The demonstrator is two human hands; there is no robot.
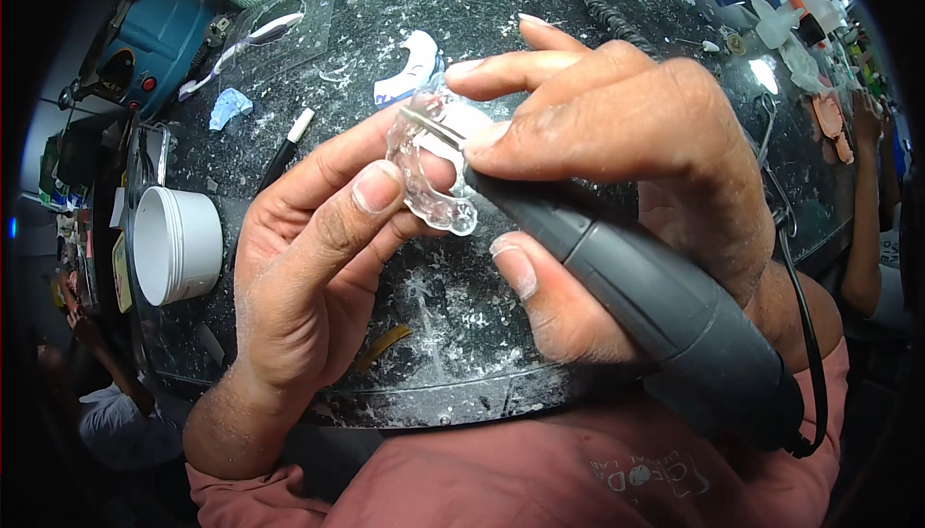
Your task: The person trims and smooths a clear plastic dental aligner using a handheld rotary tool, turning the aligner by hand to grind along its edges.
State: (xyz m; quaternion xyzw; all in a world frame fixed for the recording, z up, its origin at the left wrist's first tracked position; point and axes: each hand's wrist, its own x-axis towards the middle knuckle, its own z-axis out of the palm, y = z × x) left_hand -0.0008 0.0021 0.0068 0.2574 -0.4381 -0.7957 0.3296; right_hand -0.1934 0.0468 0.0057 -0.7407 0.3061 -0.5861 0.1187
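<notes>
The right hand point(617, 171) covered the front of the grey handpiece point(665, 306), so its bit barely showed against the clear dental tray point(424, 157). The left hand point(318, 258) hid the tray's near side. At the counter's point(462, 355) far right edge, small pale pieces point(790, 32) blurred beyond telling.

The light was bright and came from above. It made a white shiny spot on the dark speckled stone worktop point(766, 73). The middle of the picture looked sharp. The corners were black, and straight edges bent near the rim. The far sides were dim and blurry.
</notes>
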